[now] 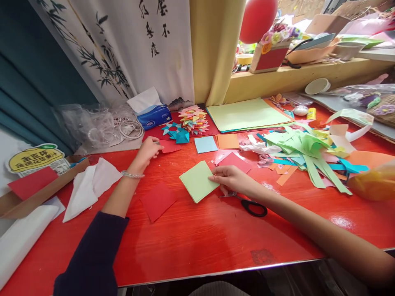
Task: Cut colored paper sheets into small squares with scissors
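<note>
My right hand (231,179) pinches the right corner of a small stack of light green paper squares (197,183). Black-handled scissors (253,208) lie partly beneath that hand, and a pinkish-red sheet (236,162) rests just behind it. At the back left, my left hand (149,149) has curled fingers at the edge of a piece of red paper (170,146); whether they grip it is unclear. A red paper square (158,201) lies flat between my arms. Blue squares (205,144) and orange squares (228,141) sit farther back, near folded teal paper pieces (179,135).
Green and coloured paper scraps (305,148) heap at the right. Large green sheets (247,115) lie at the back, beside a folded-paper piece (194,119) and a blue tissue pack (154,117). White tissue (89,185) and a cardboard tray (74,172) are at left.
</note>
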